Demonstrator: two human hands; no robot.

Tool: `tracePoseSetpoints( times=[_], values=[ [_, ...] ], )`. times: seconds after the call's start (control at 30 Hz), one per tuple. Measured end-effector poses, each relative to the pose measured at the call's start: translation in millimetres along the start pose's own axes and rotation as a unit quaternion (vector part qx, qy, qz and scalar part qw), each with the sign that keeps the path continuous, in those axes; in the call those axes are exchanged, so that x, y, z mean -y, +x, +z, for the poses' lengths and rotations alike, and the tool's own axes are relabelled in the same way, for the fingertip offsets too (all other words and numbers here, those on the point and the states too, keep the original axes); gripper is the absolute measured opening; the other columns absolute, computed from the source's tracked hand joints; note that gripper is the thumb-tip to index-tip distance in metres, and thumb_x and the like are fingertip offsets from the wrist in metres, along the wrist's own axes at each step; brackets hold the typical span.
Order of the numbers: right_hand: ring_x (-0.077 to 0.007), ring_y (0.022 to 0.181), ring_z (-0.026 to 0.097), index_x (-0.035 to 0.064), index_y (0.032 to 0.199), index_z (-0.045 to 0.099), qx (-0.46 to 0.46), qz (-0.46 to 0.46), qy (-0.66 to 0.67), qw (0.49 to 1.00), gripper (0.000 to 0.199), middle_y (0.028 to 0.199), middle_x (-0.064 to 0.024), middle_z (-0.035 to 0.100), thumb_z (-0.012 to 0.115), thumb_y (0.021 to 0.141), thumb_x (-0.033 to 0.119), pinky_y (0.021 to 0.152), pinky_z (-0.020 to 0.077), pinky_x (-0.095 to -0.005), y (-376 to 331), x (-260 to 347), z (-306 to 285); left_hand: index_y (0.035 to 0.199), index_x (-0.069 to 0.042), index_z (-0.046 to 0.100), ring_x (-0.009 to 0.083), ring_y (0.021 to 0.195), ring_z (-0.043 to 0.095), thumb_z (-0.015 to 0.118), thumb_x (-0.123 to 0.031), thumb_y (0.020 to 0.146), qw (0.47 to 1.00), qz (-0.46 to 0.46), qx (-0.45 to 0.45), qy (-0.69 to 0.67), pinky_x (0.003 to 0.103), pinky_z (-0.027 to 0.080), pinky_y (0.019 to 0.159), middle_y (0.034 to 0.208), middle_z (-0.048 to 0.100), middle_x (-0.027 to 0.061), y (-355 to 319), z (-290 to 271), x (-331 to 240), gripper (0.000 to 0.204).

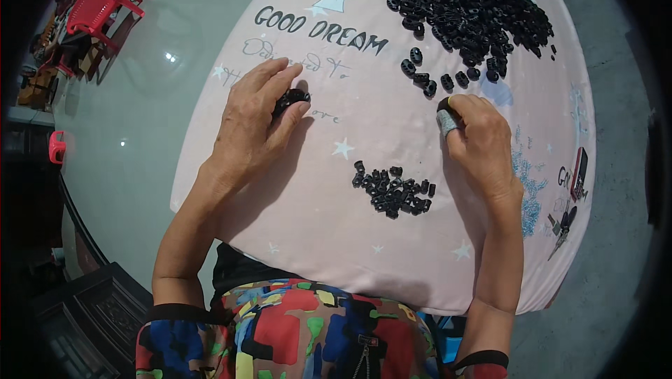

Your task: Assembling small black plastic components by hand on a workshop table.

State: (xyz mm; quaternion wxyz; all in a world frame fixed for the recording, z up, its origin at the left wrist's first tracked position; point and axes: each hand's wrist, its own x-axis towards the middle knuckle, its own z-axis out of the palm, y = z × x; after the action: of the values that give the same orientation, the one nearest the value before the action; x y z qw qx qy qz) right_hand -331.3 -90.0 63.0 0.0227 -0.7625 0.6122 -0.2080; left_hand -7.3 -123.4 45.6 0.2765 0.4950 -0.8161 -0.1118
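Note:
My left hand (255, 116) is curled round a black plastic piece (290, 101), pinched between the thumb and fingers over the cloth. My right hand (479, 130) is closed, thumb against fingers. A grey wrap (448, 121) covers part of a digit, with a black, yellow-edged tip above it. Whatever the right fingers hold is hidden. Just beyond them lie several loose black oval plastic pieces with holes (420, 79), in front of a big heap of the same pieces (469, 11). Between my forearms sits a small pile of smaller black plastic pieces (393, 191).
A pale pink printed cloth (308, 190) covers the table. Near its right edge lie a dark red-edged phone-like object (579, 172) and a bunch of keys (562, 228). A red plastic chair (105, 8) stands on the floor at the far left.

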Motion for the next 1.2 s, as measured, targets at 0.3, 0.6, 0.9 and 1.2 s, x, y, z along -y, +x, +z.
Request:
tracePoseSetpoints(
  times=[0.3,0.6,0.9,1.2],
  values=[
    [-0.0368,0.085,0.063,0.0006,0.091,0.065,0.026,-0.053,0.054,0.997,0.010,0.085,-0.0167,0.064,0.065,0.082,0.004,0.078,0.0514,-0.0477,1,6,-4,0.133,-0.004,0.064,0.0383,0.130,0.058,0.069,-0.006,0.093,0.974,0.200,0.058,-0.083,0.047,0.047,0.109,0.138,0.062,0.0201,55,40,-45,0.040],
    [-0.0395,0.087,0.065,0.0001,0.087,0.064,0.038,-0.009,0.026,0.999,0.007,0.086,-0.0194,0.065,0.063,0.081,0.005,0.080,0.0512,-0.0503,1,-1,-16,0.148,-0.003,0.049,0.0412,0.150,0.036,0.053,-0.037,0.106,0.969,0.229,0.086,0.042,0.053,0.033,0.120,0.160,0.041,0.0214,111,110,-58,0.055],
    [-0.0410,0.086,0.066,-0.0009,0.087,0.063,0.061,0.073,0.011,0.995,0.013,0.086,-0.0210,0.067,0.058,0.077,0.005,0.079,0.0507,-0.0528,3,-14,-21,0.153,-0.014,0.047,0.0411,0.152,0.033,0.048,-0.047,0.106,0.953,0.276,0.121,0.014,0.057,0.026,0.123,0.162,0.039,0.0191,155,139,-85,0.058],
    [-0.0437,0.082,0.065,-0.0029,0.084,0.061,0.064,0.078,0.038,0.994,0.013,0.082,-0.0238,0.066,0.057,0.078,0.007,0.079,0.0503,-0.0530,1,-14,-27,0.144,-0.009,0.057,0.0382,0.148,0.040,0.050,-0.036,0.105,0.939,0.292,0.171,-0.064,0.054,0.030,0.121,0.152,0.052,0.0199,122,101,-63,0.048]
  ],
)
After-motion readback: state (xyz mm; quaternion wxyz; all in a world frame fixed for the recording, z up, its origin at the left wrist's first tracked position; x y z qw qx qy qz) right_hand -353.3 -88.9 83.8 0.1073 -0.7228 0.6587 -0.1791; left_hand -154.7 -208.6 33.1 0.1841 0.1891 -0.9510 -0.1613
